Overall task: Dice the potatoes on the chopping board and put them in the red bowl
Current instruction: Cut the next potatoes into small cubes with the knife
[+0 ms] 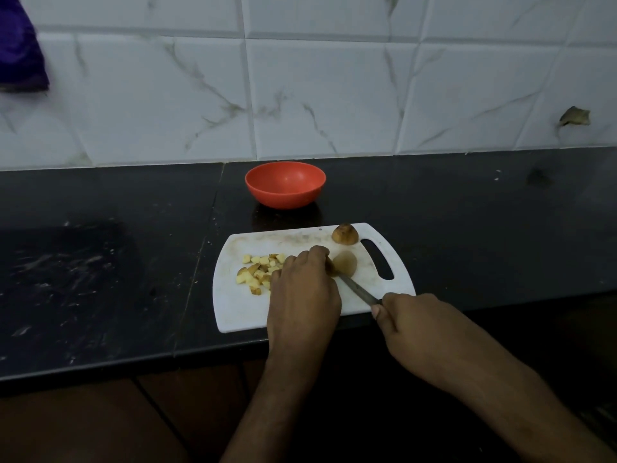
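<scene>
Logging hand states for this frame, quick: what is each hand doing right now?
Left hand: fingers curled down on the potato slice, steadying it on the chopping board.
Right hand: grips the knife.

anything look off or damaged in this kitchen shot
One thing: the tiled wall has a chipped, broken hole at far right, just above the counter. The chopping board overhangs the counter edge slightly.
</scene>
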Motion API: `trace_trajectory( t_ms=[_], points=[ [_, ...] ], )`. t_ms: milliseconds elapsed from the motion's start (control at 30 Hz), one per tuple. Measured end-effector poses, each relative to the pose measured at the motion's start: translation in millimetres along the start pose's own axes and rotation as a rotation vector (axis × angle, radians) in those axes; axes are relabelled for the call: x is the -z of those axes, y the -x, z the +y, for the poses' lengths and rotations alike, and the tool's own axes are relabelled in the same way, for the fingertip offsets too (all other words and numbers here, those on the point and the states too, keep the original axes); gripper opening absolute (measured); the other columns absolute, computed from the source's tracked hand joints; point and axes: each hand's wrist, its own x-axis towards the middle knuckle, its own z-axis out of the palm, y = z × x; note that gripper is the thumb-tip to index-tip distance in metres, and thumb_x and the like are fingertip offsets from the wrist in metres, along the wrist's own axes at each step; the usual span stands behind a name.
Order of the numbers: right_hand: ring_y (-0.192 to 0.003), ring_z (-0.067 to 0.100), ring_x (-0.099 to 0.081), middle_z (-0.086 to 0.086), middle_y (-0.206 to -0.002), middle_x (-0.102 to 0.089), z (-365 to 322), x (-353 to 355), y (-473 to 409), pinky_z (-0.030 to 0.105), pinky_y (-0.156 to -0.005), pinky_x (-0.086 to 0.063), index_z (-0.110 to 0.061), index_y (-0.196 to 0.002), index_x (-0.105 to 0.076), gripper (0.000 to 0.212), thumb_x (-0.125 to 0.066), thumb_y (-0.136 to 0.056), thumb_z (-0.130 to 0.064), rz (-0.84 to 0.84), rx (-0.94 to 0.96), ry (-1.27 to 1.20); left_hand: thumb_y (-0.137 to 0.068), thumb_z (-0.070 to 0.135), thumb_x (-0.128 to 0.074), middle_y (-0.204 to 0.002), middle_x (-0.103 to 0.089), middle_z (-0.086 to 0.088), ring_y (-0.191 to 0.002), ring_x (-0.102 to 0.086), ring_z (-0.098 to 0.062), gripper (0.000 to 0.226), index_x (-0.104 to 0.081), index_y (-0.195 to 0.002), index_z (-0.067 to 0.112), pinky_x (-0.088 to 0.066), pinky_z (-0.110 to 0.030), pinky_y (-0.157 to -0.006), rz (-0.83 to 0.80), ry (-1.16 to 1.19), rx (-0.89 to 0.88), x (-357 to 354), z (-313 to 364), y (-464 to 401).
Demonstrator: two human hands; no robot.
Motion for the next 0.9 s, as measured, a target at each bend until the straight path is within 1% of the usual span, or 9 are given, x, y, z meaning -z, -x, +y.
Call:
trace_trajectory(
  t_ms=[33, 133, 200, 300, 433, 500, 633, 767, 900],
  points=[
    [-0.061, 0.005, -0.048, -0.006, -0.071, -0.051, 1.1, 0.0, 1.5, 0.022, -0.051, -0.033, -0.028, -0.069, -0.035, 0.041, -0.029, -0.105, -0.047, 0.008, -0.007, -0.002, -0.095, 0.018, -0.052, -0.112, -0.063, 0.008, -0.104, -0.054, -0.013, 0.034, -0.054, -0.128, 0.027, -0.045, -0.039, -0.097, -0.004, 0.005, 0.001, 0.3, 0.0, 0.5],
    [-0.062, 0.005, -0.051, -0.006, -0.071, -0.054, 2.3, 8.2, 8.4, 0.023, -0.054, -0.037, -0.027, -0.07, -0.04, 0.041, -0.029, -0.103, -0.05, 0.042, -0.021, -0.035, -0.093, 0.02, -0.054, -0.115, -0.063, 0.009, -0.105, -0.053, -0.011, 0.039, -0.052, -0.132, 0.027, -0.045, -0.038, -0.099, -0.03, 0.014, -0.007, 2.4, -0.4, 0.8],
    [-0.059, 0.005, -0.052, -0.005, -0.069, -0.055, 0.6, 17.1, 10.4, 0.021, -0.052, -0.034, -0.027, -0.071, -0.041, 0.04, -0.029, -0.104, -0.049, 0.087, -0.009, -0.06, -0.093, 0.024, -0.054, -0.117, -0.063, 0.009, -0.106, -0.052, -0.01, 0.041, -0.052, -0.134, 0.028, -0.045, -0.038, -0.1, -0.043, 0.008, -0.014, 3.0, -0.5, 0.4],
    [-0.057, 0.005, -0.049, -0.006, -0.068, -0.053, -0.9, 23.0, -0.2, 0.02, -0.05, -0.03, -0.029, -0.07, -0.037, 0.039, -0.03, -0.104, -0.046, 0.148, 0.003, -0.092, -0.095, 0.037, -0.052, -0.126, -0.061, 0.01, -0.112, -0.051, -0.011, 0.043, -0.048, -0.137, 0.03, -0.043, -0.038, -0.102, -0.054, -0.03, -0.047, 1.9, 0.0, 0.6],
    [-0.062, 0.005, -0.051, -0.006, -0.071, -0.053, 3.6, 12.4, -19.1, 0.022, -0.051, -0.032, -0.028, -0.069, -0.036, 0.04, -0.03, -0.105, -0.045, 0.159, -0.01, -0.099, -0.096, 0.056, -0.048, -0.134, -0.058, 0.012, -0.12, -0.05, -0.012, 0.05, -0.043, -0.141, 0.035, -0.041, -0.04, -0.103, -0.05, -0.052, -0.08, 0.8, 1.4, 0.4],
    [-0.062, 0.006, -0.052, -0.006, -0.071, -0.053, 6.3, 7.1, -22.9, 0.023, -0.051, -0.032, -0.027, -0.069, -0.037, 0.04, -0.03, -0.105, -0.045, 0.159, -0.011, -0.119, -0.096, 0.055, -0.05, -0.131, -0.06, 0.013, -0.118, -0.05, -0.013, 0.043, -0.046, -0.134, 0.035, -0.041, -0.04, -0.101, -0.07, -0.068, -0.073, 1.1, 2.9, -1.9],
    [-0.063, 0.009, -0.052, -0.005, -0.072, -0.054, 4.1, 6.0, -22.0, 0.026, -0.054, -0.035, -0.027, -0.069, -0.038, 0.041, -0.03, -0.104, -0.047, 0.159, -0.004, -0.129, -0.1, 0.044, -0.051, -0.12, -0.063, 0.011, -0.11, -0.05, -0.013, 0.027, -0.05, -0.124, 0.033, -0.04, -0.041, -0.097, -0.044, -0.095, -0.07, 1.7, 4.9, -2.5],
    [-0.062, 0.005, -0.049, -0.007, -0.072, -0.052, 1.8, 7.3, -19.3, 0.025, -0.052, -0.033, -0.028, -0.069, -0.036, 0.04, -0.03, -0.104, -0.047, 0.149, 0.003, -0.091, -0.101, 0.044, -0.049, -0.119, -0.062, 0.009, -0.111, -0.051, -0.013, 0.027, -0.049, -0.125, 0.03, -0.04, -0.039, -0.099, -0.044, -0.1, -0.067, 1.4, 6.4, -1.7],
    [-0.065, 0.005, -0.05, -0.007, -0.074, -0.052, 2.4, 6.2, -21.4, 0.025, -0.054, -0.035, -0.029, -0.071, -0.036, 0.039, -0.028, -0.104, -0.049, 0.14, 0.001, -0.034, -0.103, 0.042, -0.046, -0.12, -0.062, 0.006, -0.112, -0.051, -0.014, 0.026, -0.047, -0.124, 0.028, -0.039, -0.039, -0.102, -0.065, -0.109, -0.06, 3.0, 9.1, -1.2]
  ],
)
